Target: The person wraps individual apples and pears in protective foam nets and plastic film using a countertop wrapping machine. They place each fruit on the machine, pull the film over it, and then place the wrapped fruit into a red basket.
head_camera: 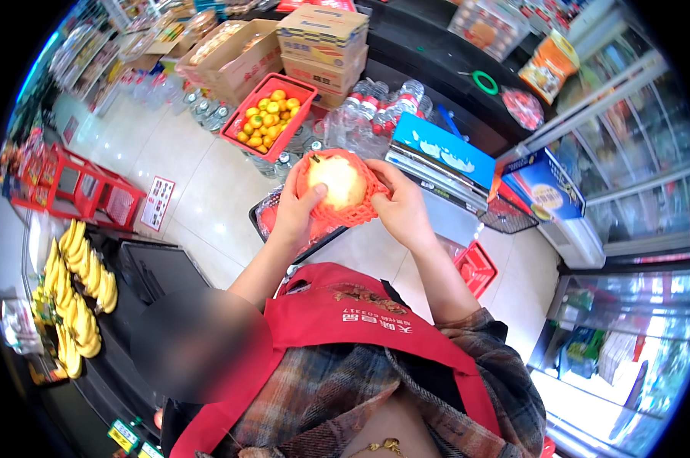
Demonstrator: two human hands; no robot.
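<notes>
A round, pale yellow and reddish fruit point(339, 181), its exact kind unclear in the glare, sits partly inside a red foam net sleeve point(347, 215). My left hand point(297, 201) holds it from the left side, thumb lying on the fruit's skin. On the other side, my right hand point(399, 200) pinches the net's edge between thumb and fingers. Below the fruit, a black basket point(255, 220) holds red items with clear plastic film around them, partly hidden by my left hand and the fruit.
Beyond my hands stand a red crate point(307, 91) of small orange citrus fruits, bottled water point(373, 103) and cardboard boxes point(322, 37). Bananas point(73, 292) lie on a black-covered stand at left. At right are a blue box point(443, 150) and a red basket point(490, 257).
</notes>
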